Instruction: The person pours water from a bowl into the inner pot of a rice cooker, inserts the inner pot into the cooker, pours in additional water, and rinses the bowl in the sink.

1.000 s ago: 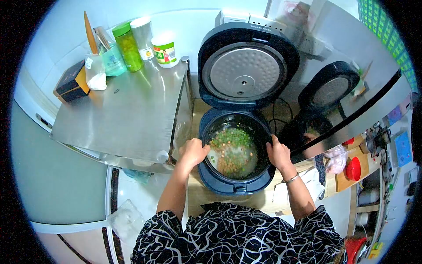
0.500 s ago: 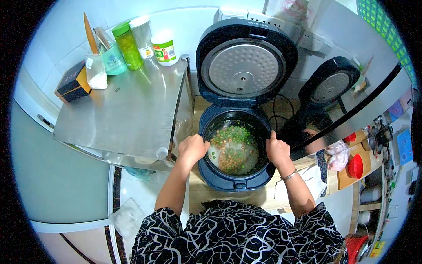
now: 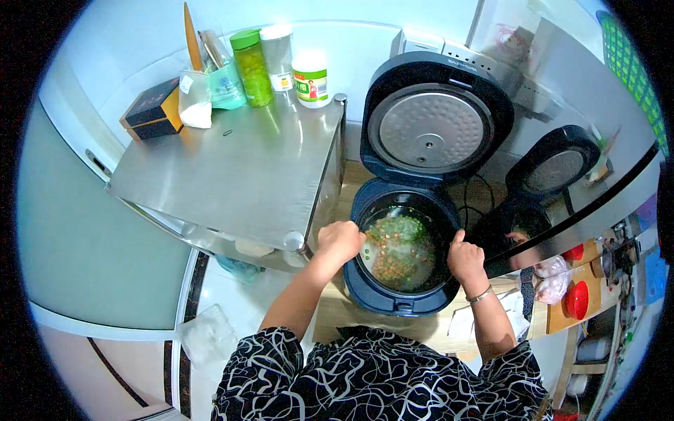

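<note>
On the pale wooden tabletop (image 3: 430, 325), fingers of our left hand (image 3: 340, 242) and right hand (image 3: 467, 259) appear clamped on opposite edges of the round black inner pot (image 3: 441, 244), presumably for balance; it sits inside the dark-blue cooker (image 3: 371, 298).

The shirt (image 3: 379, 386) is black — squiggled white (bracelet (image 3: 480, 295): silvery).

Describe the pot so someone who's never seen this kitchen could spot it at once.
Find the dark blue rice cooker, lid raised, right of the steel cabinet. Inside it, between the left hand and right hand, sits the pot. Unlike the bluish cooker around it, the pot is black inside and holds green and brown bits.
</note>
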Motion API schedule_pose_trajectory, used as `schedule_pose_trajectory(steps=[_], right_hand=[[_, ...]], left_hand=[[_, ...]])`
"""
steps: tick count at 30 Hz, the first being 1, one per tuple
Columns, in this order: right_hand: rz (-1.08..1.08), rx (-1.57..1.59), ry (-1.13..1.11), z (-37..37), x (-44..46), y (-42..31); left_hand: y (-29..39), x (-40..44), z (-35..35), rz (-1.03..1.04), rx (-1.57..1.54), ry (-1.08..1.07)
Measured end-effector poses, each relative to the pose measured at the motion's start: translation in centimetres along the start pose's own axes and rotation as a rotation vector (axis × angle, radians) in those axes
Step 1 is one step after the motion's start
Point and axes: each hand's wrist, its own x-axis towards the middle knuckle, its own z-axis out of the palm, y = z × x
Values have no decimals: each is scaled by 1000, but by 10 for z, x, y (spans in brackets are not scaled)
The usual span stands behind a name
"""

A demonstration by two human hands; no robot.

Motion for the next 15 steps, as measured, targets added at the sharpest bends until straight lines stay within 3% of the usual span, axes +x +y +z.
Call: schedule_pose_trajectory(steps=[15], right_hand=[[-67,-216,252,17,-8,-2]], left_hand=[[2,1,2,79,91,-8]])
